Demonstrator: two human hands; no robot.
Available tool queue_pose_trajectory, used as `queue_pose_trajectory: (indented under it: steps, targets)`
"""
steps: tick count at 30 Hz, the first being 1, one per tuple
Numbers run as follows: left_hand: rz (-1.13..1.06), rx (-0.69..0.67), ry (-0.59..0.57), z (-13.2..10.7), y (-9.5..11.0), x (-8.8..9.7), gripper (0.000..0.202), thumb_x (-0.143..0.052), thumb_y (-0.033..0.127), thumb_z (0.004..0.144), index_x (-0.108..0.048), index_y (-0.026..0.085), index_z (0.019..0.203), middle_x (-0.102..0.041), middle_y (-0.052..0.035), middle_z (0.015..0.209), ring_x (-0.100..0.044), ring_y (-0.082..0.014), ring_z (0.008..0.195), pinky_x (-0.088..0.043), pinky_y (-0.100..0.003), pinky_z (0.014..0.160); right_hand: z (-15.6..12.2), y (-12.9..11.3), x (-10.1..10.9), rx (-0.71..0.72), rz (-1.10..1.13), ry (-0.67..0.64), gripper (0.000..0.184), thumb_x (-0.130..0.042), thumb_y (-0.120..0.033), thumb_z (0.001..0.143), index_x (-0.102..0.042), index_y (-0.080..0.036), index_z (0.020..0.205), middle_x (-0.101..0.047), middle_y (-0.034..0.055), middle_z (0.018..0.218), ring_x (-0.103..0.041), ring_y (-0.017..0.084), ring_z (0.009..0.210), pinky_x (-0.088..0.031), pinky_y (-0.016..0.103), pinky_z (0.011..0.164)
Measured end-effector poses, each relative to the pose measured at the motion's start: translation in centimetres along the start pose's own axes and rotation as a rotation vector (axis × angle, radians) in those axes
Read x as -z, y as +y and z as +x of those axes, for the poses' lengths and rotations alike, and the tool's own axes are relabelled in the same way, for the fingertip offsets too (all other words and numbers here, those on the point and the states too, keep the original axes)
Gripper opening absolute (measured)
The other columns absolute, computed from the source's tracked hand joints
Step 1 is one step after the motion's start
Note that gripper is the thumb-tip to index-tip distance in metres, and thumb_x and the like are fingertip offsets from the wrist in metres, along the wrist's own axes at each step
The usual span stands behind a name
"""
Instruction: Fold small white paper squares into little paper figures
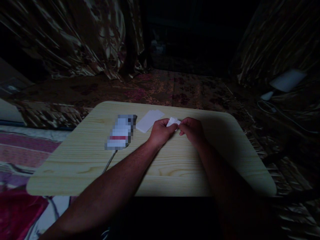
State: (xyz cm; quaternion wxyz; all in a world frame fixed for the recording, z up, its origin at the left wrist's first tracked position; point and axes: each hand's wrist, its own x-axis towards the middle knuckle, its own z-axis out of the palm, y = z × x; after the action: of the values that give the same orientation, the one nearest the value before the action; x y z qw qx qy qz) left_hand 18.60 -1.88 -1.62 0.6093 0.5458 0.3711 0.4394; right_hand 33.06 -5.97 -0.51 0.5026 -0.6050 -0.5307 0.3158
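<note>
My left hand (162, 131) and my right hand (192, 130) meet over the far middle of a light wooden table (82, 166). Both pinch a small folded white paper (173, 121) between their fingertips, the fingers curled closed around it. Just to the left of my left hand lies a small stack of white paper slips (149, 120), flat on the table. Further left sits a blurred-out rectangular object (121, 132) with a thin cable (110, 161) running from it toward the near edge.
The room is dark. Shiny patterned fabric (75, 43) hangs behind and at both sides. A patterned carpet (160, 88) lies beyond the table. At the right, a white device (287, 80) with a cord rests on fabric. Pink bedding (22, 150) lies at the left.
</note>
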Motion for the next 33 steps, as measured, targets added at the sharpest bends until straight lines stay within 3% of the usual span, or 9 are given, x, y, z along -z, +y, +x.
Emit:
queue_pose_trajectory:
  steps: [14,21,25,33]
  targets:
    - [-0.075,0.015,-0.046,-0.10,0.16,-0.07,0.016,-0.074,0.024,0.060,-0.065,0.014,0.070,-0.059,0.0027,0.059,-0.045,-0.0072,0.050,-0.032,-0.021,0.050,-0.33,-0.69,0.18,0.038,-0.040,-0.019,0.005,-0.060,-0.024,0.069,-0.060,-0.019,0.068,-0.061,-0.0035,0.050,-0.054,0.013,0.047,-0.038,0.023,0.047]
    - [-0.140,0.021,-0.069,0.00,-0.10,-0.11,0.016,-0.075,0.024,0.061,-0.064,0.014,0.068,-0.058,0.0024,0.058,-0.047,-0.0074,0.050,-0.034,-0.022,0.051,-0.21,-0.07,0.01,0.055,-0.035,-0.021,0.008,-0.060,-0.027,0.070,-0.059,-0.019,0.070,-0.059,-0.0039,0.050,-0.053,0.012,0.047,-0.038,0.023,0.049]
    - [-0.112,0.010,-0.070,0.11,-0.29,-0.11,0.019,-0.074,0.026,0.063,-0.067,0.014,0.076,-0.062,0.0012,0.064,-0.049,-0.0078,0.052,-0.036,-0.022,0.052,-0.09,-0.07,-0.01,0.029,-0.040,0.005,0.010,-0.060,-0.028,0.070,-0.059,-0.019,0.070,-0.059,-0.0034,0.050,-0.054,0.012,0.047,-0.037,0.022,0.048]
    - [-0.080,-0.022,-0.026,0.19,-0.47,-0.04,0.017,-0.072,0.028,0.067,-0.064,0.015,0.074,-0.061,0.0006,0.063,-0.049,-0.0082,0.052,-0.037,-0.022,0.051,0.07,0.29,-0.05,0.010,0.007,0.018,0.007,-0.059,-0.026,0.069,-0.059,-0.019,0.069,-0.058,-0.0041,0.048,-0.052,0.012,0.045,-0.036,0.022,0.047]
